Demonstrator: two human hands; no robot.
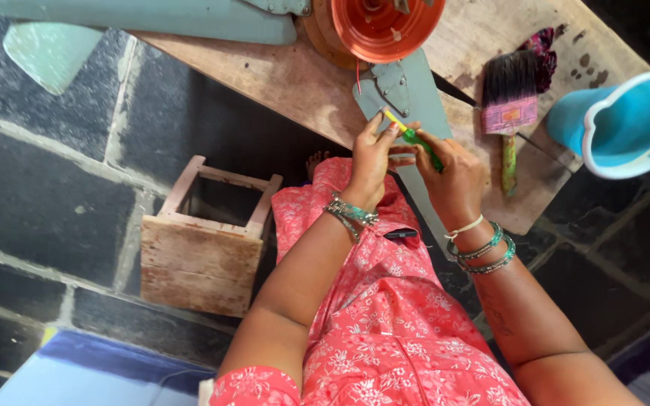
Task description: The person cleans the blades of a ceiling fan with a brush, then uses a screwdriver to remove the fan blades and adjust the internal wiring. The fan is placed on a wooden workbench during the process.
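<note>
- My left hand (370, 162) and my right hand (453, 177) meet over the near edge of the wooden bench (295, 83), above my lap in the pink flowered dress (385, 316).
- Between them I hold a small screwdriver (414, 137) with a green handle and a yellow end, slanting from upper left to lower right.
- The fingers (376, 126) of my left hand pinch its yellow end; the fingers of my right hand are wrapped round the green handle lower down. Both hands are clenched on it.
- The tool's upper end sits against the grey-green fan blade (408, 94) that points toward me from the orange fan hub (381, 26) on the bench.
- A second blade (152, 19) of the same colour runs off to the left along the bench's far side.
- To the right of my hands a paintbrush (511, 105) with dark bristles and a pink band lies on the bench, well apart from the tool.
- Further right stands a light blue plastic jug (618, 124).
- To the left, on the dark stone floor, is an open wooden box (205, 240).
</note>
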